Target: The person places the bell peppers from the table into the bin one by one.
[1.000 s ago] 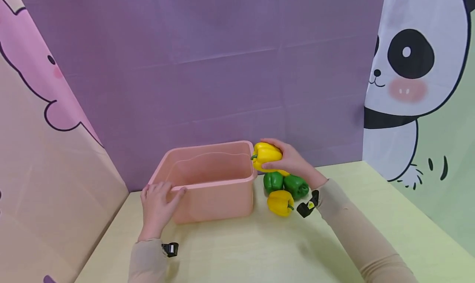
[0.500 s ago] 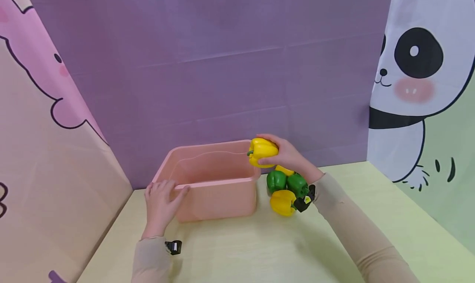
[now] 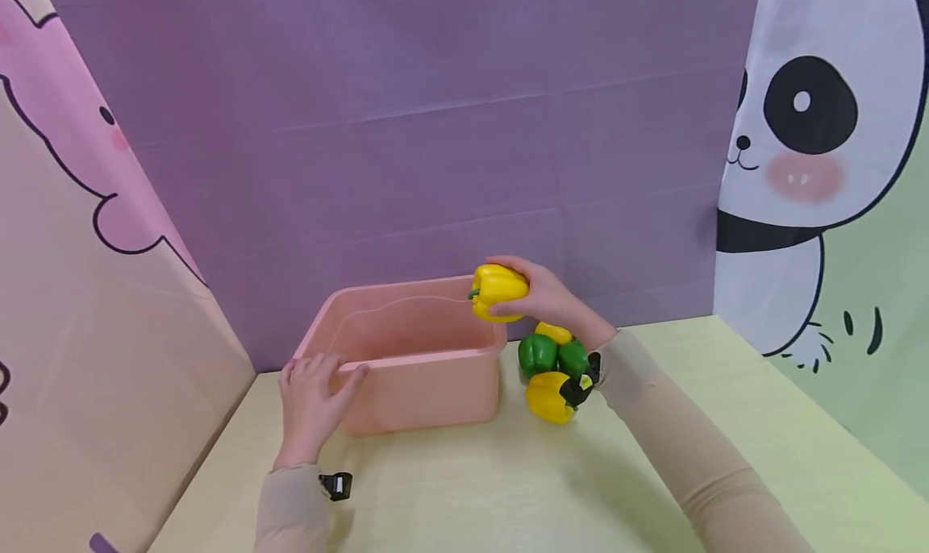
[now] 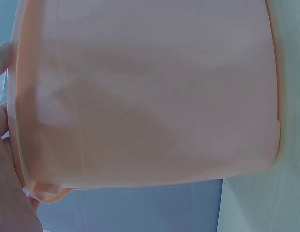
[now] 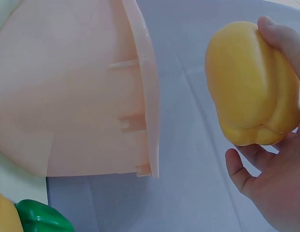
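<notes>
the left hand rests on the near left corner of the pink bin, fingers straight, gripping nothing. over the last second the yellow pepper has risen and moved left; it's now over the bin's right rim, clasped in the right hand. other peppers lie on the tabletop.

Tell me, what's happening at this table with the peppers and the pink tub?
A person's right hand holds a yellow pepper over the right rim of a pink tub. The left hand rests on the tub's near left corner. Two green peppers and two more yellow ones lie on the table just right of the tub, which looks empty.
</notes>
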Demonstrator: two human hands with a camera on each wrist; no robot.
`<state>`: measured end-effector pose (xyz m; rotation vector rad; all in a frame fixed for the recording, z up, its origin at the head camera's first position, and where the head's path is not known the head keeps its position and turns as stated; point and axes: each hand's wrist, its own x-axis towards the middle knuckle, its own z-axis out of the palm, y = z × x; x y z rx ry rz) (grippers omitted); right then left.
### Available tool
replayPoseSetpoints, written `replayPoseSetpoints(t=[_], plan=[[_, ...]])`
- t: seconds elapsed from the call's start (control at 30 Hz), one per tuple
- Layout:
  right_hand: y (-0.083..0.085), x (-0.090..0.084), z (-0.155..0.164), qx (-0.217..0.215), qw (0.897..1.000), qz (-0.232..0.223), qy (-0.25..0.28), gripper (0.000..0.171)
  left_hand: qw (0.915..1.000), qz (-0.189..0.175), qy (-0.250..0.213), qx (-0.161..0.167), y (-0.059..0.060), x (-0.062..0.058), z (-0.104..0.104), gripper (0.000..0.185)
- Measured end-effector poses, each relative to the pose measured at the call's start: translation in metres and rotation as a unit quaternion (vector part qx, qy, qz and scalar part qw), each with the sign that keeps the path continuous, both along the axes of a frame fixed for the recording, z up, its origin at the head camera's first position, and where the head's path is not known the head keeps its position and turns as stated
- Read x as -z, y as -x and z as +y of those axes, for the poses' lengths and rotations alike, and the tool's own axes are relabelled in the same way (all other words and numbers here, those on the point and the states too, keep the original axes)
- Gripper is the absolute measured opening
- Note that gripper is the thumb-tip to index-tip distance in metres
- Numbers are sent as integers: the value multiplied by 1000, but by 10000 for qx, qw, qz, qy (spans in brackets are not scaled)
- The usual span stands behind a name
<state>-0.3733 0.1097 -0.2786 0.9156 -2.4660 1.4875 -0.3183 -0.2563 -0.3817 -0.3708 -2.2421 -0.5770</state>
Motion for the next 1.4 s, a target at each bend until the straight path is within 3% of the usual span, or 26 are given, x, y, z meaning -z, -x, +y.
replayPoseSetpoints(t=[0.83,1.4], plan=[[3,0,-28,-108,9998,-4,-152,75,10000,12,-22,23,0,1,-3,33],[11,14,-34,-148,9993,-253,-248,76,10000,-28,-44,16,-2,0,-2,32]])
